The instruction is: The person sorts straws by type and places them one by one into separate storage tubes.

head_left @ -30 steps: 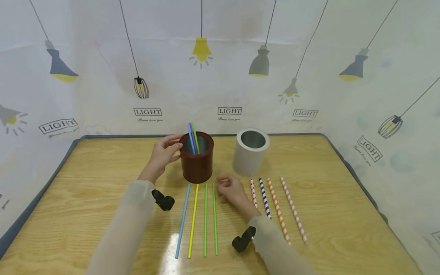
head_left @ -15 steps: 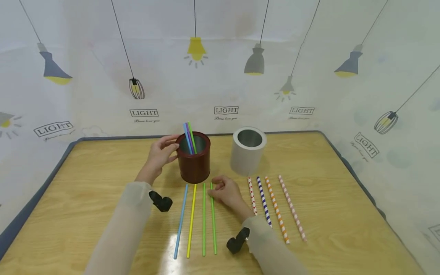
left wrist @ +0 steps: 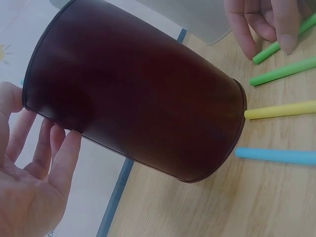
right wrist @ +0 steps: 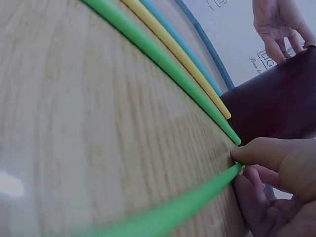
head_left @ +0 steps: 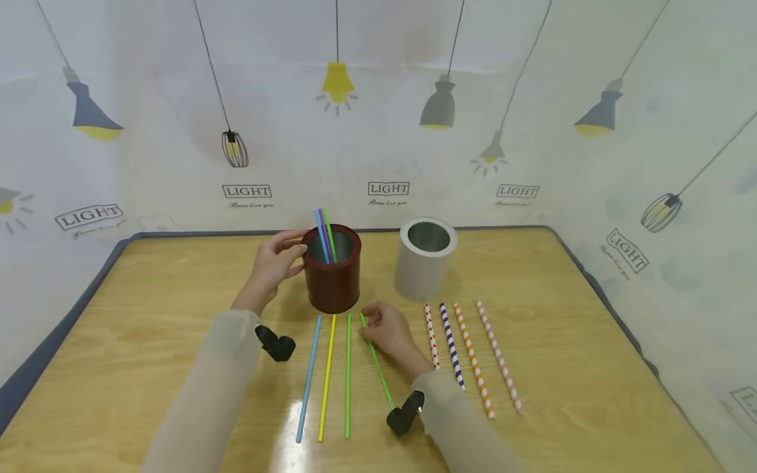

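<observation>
Pinching the far end of a light green straw (head_left: 375, 355) between thumb and fingertips, the right hand (head_left: 387, 332) sits at the centre of the head view, just below the dark red cup (head_left: 331, 277). That straw lies slanted on the wooden surface (head_left: 148, 309), its near end running toward the lower middle of the frame, while a blue straw (head_left: 307, 378), a yellow straw (head_left: 326, 374) and a darker green straw (head_left: 347, 374) lie side by side to its left. The left hand (head_left: 273, 263) rests with loosely spread fingers against the cup's left side. Three straws stand inside the cup. A grey cup (head_left: 424, 259) stands to the right, with four patterned straws (head_left: 472, 358) laid out below it.

In the left wrist view the left hand (left wrist: 34, 182) fills the lower left, fingers relaxed and nearly straight, their tips touching the dark red cup (left wrist: 138, 103). At upper right the right hand (left wrist: 266, 22) grips the light green straw (left wrist: 281, 42).

In the right wrist view the right hand (right wrist: 276, 182), lower right, pinches the tip of the light green straw (right wrist: 182, 207), which runs down toward the lower left.
</observation>
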A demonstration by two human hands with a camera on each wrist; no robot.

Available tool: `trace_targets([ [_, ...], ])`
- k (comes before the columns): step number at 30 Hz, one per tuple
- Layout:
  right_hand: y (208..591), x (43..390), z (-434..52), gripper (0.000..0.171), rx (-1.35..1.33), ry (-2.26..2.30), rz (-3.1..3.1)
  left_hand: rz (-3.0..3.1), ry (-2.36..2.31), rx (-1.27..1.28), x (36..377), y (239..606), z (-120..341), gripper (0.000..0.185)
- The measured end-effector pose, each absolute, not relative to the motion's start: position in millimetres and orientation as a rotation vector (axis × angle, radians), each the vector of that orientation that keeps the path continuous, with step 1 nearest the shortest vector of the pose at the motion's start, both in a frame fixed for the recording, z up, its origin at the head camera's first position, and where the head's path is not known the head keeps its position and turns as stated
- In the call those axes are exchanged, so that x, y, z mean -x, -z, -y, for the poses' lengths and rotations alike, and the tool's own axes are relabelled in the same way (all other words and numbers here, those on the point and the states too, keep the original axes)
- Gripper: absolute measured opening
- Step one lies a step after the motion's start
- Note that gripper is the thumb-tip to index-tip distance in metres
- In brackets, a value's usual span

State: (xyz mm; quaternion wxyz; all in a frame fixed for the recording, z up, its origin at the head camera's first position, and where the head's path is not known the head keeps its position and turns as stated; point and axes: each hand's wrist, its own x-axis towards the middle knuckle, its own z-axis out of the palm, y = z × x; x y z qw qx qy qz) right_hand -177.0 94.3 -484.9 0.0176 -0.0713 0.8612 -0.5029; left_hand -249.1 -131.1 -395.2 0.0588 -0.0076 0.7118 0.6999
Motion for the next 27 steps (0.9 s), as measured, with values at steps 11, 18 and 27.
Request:
trace_targets([
  [11, 474, 179, -90, 0.028, 0.163, 1.420, -2.743, -2.136, -2.119, 0.006, 250, 394, 133, 0.037],
  [18, 477, 180, -91, 0.027, 0.137, 1.554, -2.650, -2.133, -2.120, 0.022, 249, 394, 133, 0.037],
  [27, 475, 187, -94, 0.027, 0.003, 1.825, -2.390, -2.149, -2.107, 0.006, 248, 392, 133, 0.036],
])
